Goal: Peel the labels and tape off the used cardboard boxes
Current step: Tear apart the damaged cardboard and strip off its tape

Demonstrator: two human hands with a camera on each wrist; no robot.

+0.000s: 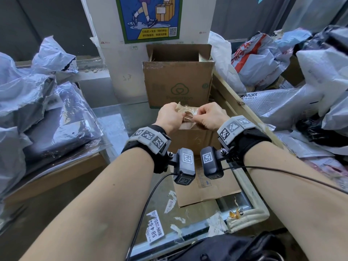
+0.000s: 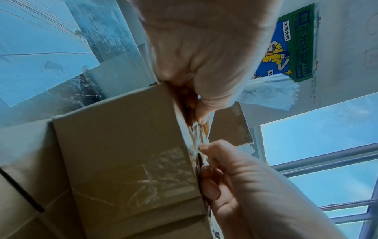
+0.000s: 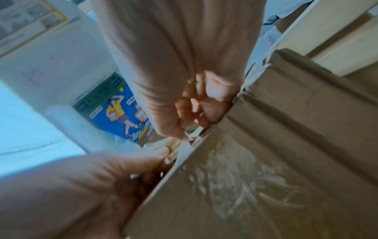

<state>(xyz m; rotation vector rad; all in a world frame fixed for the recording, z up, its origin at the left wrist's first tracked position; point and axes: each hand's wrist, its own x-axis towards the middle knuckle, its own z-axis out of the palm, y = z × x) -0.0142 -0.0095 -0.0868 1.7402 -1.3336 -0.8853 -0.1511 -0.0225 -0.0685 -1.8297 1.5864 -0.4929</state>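
Crumpled tape pinched between left hand and right hand — above the box.

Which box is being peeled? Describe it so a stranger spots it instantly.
Find the white pillar with the blue poster. An open logo box stands at its foot. The box being peeled is the nearer, plain one, with both hands pinching crumpled tape at its top edge.

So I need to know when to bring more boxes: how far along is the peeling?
Done, it seems: torn label scraps lie on the glass counter. In hand: the left hand and right hand both pinch a crumpled wad of tape above the near box. Left: clear tape remains on that box's side, and the open box behind is untouched.
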